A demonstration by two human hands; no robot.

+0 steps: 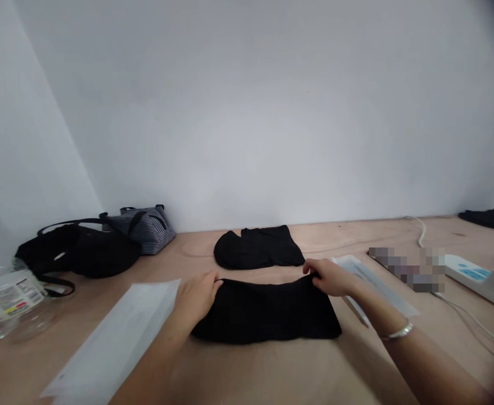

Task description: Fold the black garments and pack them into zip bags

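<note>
The left hand [195, 297] and the right hand [328, 278] were both at the upper edge of a black cloth garment [266, 310], which lay flat on a plywood worktop [247, 374]. The left hand had its fingers closed together over the edge near the garment's left end. The right hand pinched the edge near the right end between thumb and fingers, and a small portion of cloth was raised there. A metal bracelet [396, 332] was worn on the right wrist.

A second black garment [257, 248] lay just beyond the first, near the wall [247, 112], with a narrow strip of worktop between them. A translucent white sheet [116, 337] lay flat to the left of the left hand, partly beneath that forearm. A similar sheet [376, 287] lay just beside the right hand, under the right forearm.

At the left side stood a black bag [82, 250] with its strap looped, touching a striped grey tote bag [143, 229] behind it. A labelled clear plastic container [6, 298] lay at the left edge of the view. At the right were a white power strip [466, 270], a white cable [420, 233], a pixelated, unreadable area [407, 270] and a dark cloth [489, 219] by the wall.
</note>
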